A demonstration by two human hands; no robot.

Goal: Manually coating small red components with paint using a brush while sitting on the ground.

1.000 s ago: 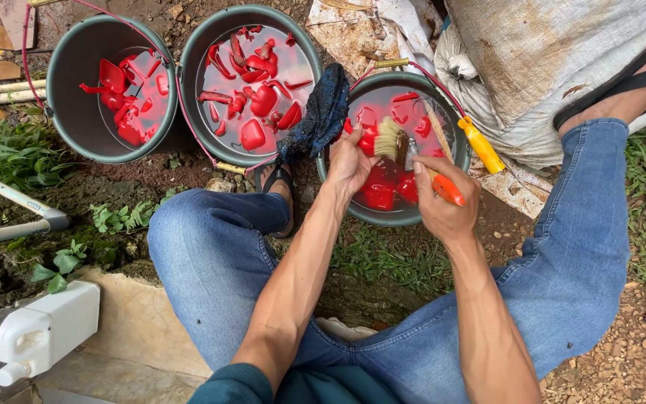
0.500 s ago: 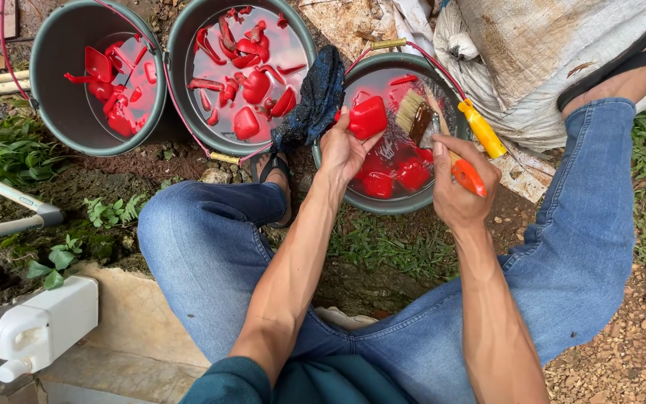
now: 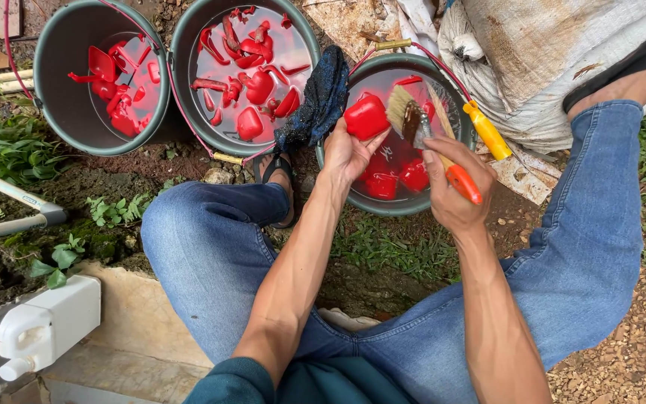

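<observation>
Red plastic block (image 3: pixel 366 117) sits gripped in your left hand (image 3: pixel 345 153) over the near grey bucket (image 3: pixel 454 196) of water and, apparently, more red pieces (image 3: pixel 414 176); your right hand (image 3: pixel 459 191) clasps an orange-handled brush (image 3: pixel 411 120). Two grey buckets (image 3: pixel 69 120) hold others; a dark cloth (image 3: pixel 315 101) drapes between.

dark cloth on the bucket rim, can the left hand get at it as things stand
Probably not freely: the left hand is right beside the dark cloth, nothing between, but its fingers hold a red plastic piece.
</observation>
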